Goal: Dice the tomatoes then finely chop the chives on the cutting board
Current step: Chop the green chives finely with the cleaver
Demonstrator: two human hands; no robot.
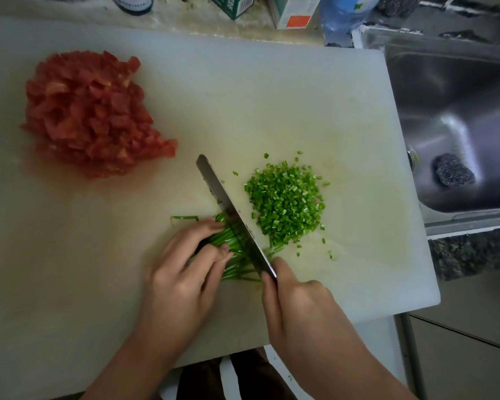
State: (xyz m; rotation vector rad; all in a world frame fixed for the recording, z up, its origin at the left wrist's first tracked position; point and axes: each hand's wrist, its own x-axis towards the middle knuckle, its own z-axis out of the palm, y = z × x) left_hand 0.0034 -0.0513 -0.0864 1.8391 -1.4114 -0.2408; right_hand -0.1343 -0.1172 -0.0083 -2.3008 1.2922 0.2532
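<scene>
My left fingers (214,241) curl over the uncut green chive stalks (234,246), bunching them tight for even cuts; my right hand (295,301) grips the long steel knife (231,215).

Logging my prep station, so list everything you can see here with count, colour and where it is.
cutting board: one, white, centre
diced tomatoes: one pile, red, board's far left
chopped chives: one pile, green, board's centre-right
knife: one, steel blade, near middle
uncut chives: one bundle, green, under the knife
sink: one, steel, right of board
scouring pad: one, dark, in sink
green carton: one, behind board, cut off
orange-white carton: one, behind board
left hand: one, holds uncut chives
right hand: one, grips knife
</scene>
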